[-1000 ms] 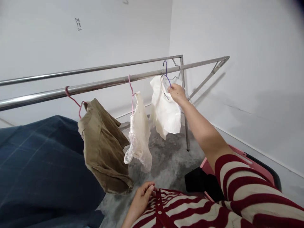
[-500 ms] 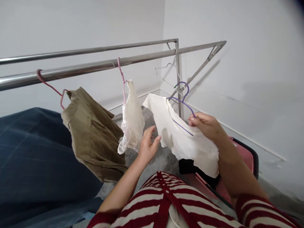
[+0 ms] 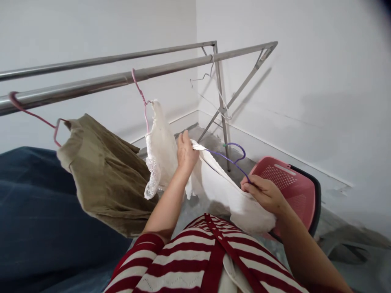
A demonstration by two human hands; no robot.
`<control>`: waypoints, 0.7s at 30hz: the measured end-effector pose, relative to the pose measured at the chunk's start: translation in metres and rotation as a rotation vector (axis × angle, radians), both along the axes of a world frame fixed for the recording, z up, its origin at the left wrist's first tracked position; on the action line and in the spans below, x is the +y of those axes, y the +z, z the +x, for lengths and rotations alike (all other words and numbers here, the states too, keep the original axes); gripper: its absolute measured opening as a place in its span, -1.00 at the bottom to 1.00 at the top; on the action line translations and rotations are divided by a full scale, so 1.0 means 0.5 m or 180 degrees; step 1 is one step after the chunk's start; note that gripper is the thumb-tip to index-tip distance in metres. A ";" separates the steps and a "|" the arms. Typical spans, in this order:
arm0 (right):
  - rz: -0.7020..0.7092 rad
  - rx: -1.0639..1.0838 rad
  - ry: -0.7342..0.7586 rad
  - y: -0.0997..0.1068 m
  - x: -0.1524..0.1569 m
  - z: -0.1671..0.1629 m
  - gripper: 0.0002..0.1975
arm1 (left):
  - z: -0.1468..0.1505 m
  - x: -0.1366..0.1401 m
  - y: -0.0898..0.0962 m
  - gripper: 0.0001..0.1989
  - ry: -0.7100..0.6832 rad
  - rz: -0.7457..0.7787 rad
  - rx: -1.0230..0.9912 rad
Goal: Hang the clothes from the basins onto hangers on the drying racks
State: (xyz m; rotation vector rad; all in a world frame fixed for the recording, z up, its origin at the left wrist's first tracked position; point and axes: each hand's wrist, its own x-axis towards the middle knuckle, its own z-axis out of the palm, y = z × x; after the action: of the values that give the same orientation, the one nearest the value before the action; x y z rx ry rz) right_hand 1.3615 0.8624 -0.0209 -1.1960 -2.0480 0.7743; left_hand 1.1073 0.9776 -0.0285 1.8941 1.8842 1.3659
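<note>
A white garment [image 3: 214, 183] hangs on a purple wire hanger [image 3: 224, 155] in front of my body. My left hand [image 3: 187, 152] is closed on the garment's left shoulder, near that end of the hanger. At the other side, my right hand [image 3: 263, 193] pinches the hanger's right arm close to the cloth. The purple hook points up and away, free of the rail. Just left of my left hand, a cream lace-edged top [image 3: 161, 150] hangs on a pink hanger [image 3: 140, 89].
A metal drying rack [image 3: 177, 64] runs across the view, with a bare white hanger [image 3: 213, 79] near its right end. Olive clothing [image 3: 104, 171] and a dark blue cloth [image 3: 39, 215] hang at left. A pink basket [image 3: 275, 165] stands on the floor at right.
My left hand has reached up and closed on the white garment's left shoulder. The garment and purple hanger have come lower, and the pink basket shows more. The view has shifted right.
</note>
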 end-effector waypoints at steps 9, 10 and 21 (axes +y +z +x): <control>-0.0060 0.0008 -0.0740 -0.043 0.030 0.011 -0.80 | -0.032 -0.027 -0.001 -0.62 -0.0661 -0.1179 0.0342; -0.0137 0.0062 -0.0694 -0.043 0.031 0.005 -0.78 | -0.036 -0.033 -0.004 -0.67 -0.0860 -0.1285 0.0360; -0.0175 0.2373 -0.1307 -0.028 0.048 0.060 -0.77 | -0.076 -0.035 -0.076 -0.66 -0.0994 -0.2421 -0.1765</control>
State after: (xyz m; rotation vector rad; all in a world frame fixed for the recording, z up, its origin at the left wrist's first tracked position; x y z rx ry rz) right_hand 1.3914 0.8862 -0.0348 -1.0840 -1.1404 0.8972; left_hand 1.0691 0.9601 -0.0664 1.1984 1.4431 0.7835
